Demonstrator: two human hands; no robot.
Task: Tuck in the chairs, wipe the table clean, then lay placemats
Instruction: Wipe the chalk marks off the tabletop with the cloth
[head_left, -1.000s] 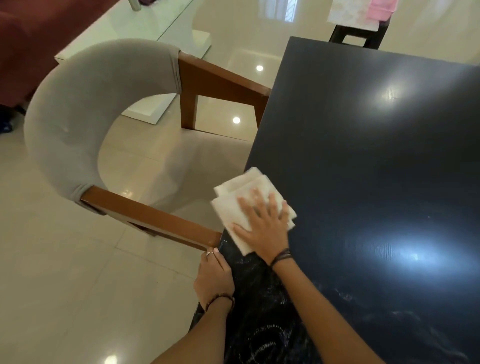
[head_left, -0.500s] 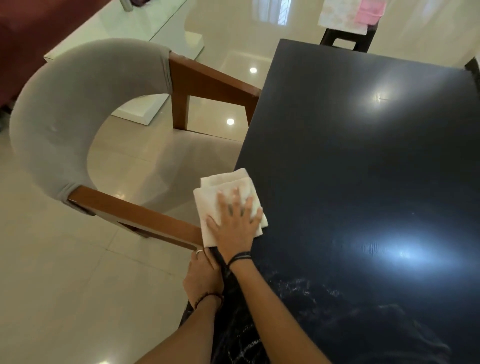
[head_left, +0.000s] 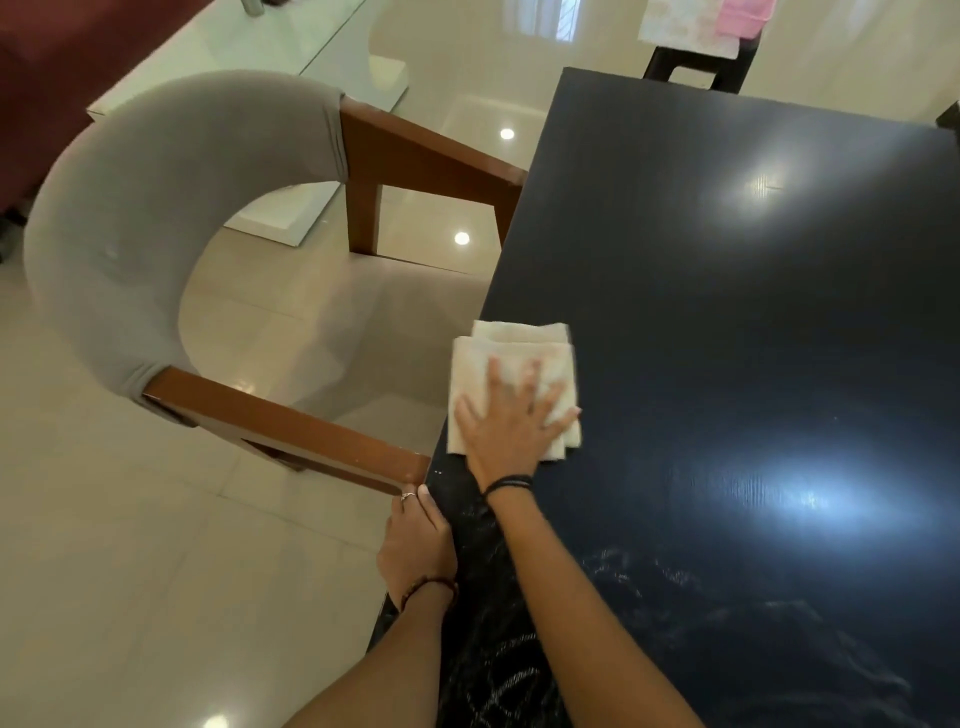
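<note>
A dark glossy table (head_left: 737, 291) fills the right side. On its left edge lies a folded white cloth (head_left: 506, 347), and my right hand (head_left: 511, 423) presses flat on it with fingers spread. My left hand (head_left: 415, 545) rests against the table's left edge, just below the cloth, its fingers mostly hidden behind the rim. A chair (head_left: 124, 223) with a grey curved back and brown wooden arms stands at the left side, its arms reaching the table edge. Wet streaks show on the near part of the tabletop.
A black chair (head_left: 696, 67) with pink and white fabric draped on it stands at the table's far end. A white glass-topped low table (head_left: 244, 67) and a dark red sofa (head_left: 47, 88) are at the upper left. Glossy cream floor tiles lie all around.
My right hand has slid the cloth along the table's left edge, first toward the edge, then slightly away from me. My left hand stays on the rim.
</note>
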